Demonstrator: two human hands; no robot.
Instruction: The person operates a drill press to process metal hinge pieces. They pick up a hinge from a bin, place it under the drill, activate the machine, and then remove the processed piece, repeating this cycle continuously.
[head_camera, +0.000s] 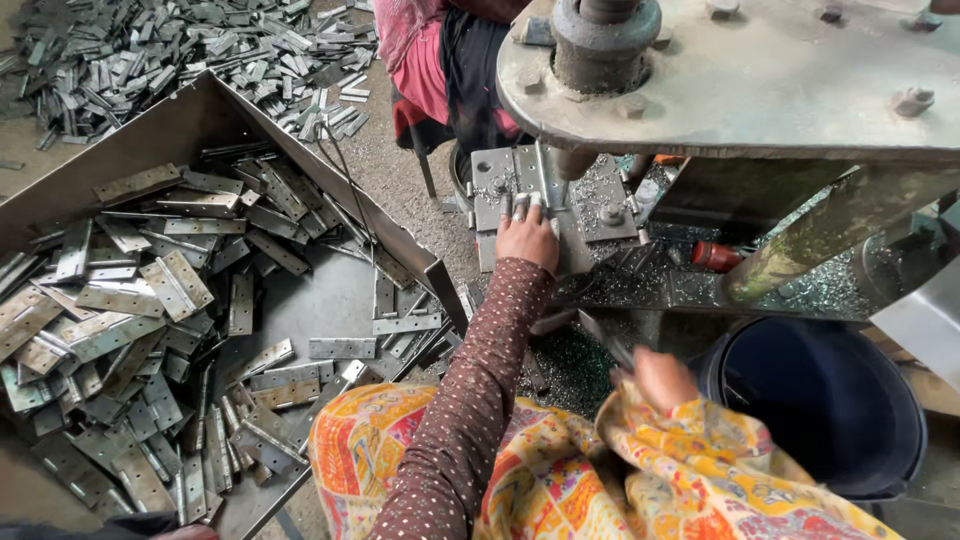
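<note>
Landmark: the grey press machine (740, 70), with its round column above and a flat bed under it.
Left hand (527, 238): stretched forward to the press bed, fingers flat and spread on a metal hinge plate (500, 190); it presses the plate down and does not close around it.
Right hand (662, 378): low, in front of the press and near the lap, blurred; I cannot tell if it is open or holds something.
Hinge plate: lies flat on the bed, directly under the column, touching the left fingertips.
Step in hand: I judge that the plate is being set in position under the tool.
Next move calls for: the plate square against its stop, and the fingers taken away from under the column before any stroke.
Tray (150, 125): left of the press, a large sheet-metal tray full of loose hinges (150, 300).
Floor pile (180, 50): more hinges, left of the press and beyond the tray.
Bucket (830, 400): dark blue, below the press on its right side.
Shavings (620, 285): metal chips cover the bed edge and could sit under the plate.
Another person (440, 60): sits behind the press, in pink and dark cloth.
</note>
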